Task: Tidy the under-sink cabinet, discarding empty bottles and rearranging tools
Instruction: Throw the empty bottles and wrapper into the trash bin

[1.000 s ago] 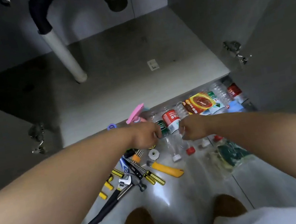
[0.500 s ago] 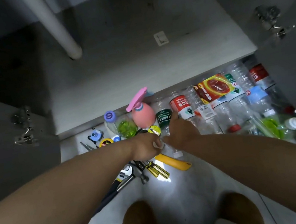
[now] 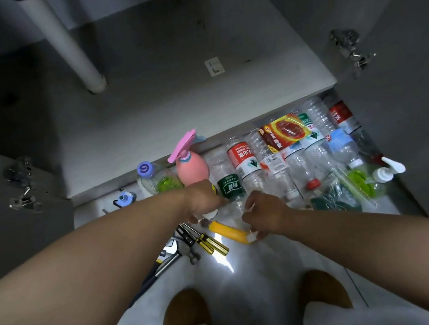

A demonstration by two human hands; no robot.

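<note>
**Item:** green-label bottle (image 3: 231, 187), clear plastic. It lies on the tiled floor (image 3: 252, 268) just in front of the open cabinet's base board (image 3: 171, 107), neck toward the person.

**Right grip** (image 3: 264, 212): fingers curled round the bottle's neck end.

**Left grip** (image 3: 203, 199): fingers curled, against the bottle beside its label. Whether it holds anything cannot be told.

**Adjacent, left:** pink spray bottle (image 3: 191, 167).

**Adjacent, right:** red-label bottle (image 3: 243, 157), then a row of clear bottles (image 3: 287, 167) lying side by side, with a white pump bottle (image 3: 383, 173) at the far end.

**Nearer the person:**
- yellow utility knife (image 3: 226, 232)
- two yellow-and-black screwdrivers (image 3: 215, 245)
- adjustable wrench (image 3: 169, 249), partly under the left forearm

**Inside the cabinet:** white drain pipe (image 3: 68, 45), running down to the base board.
</note>
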